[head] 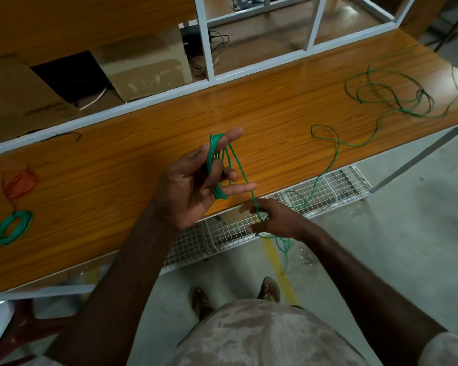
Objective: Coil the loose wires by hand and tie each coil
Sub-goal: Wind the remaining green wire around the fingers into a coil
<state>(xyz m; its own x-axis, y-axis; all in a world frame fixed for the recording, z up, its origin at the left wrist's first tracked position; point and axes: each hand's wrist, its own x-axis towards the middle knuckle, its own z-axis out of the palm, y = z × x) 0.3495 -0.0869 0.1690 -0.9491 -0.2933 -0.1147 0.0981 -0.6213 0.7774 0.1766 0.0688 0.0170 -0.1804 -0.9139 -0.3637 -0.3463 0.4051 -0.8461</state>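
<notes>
We're mid-coil: left hand (193, 183) spread, green wire (217, 165) looped round its outstretched fingers above the worktop (143, 159) front edge. Right hand (271, 217) pinches the trailing strand just off the edge. Next wrap likely needs slack drawn from the loose tangle (397, 99) far right; open worktop between, finished coil (11, 228) left
</notes>
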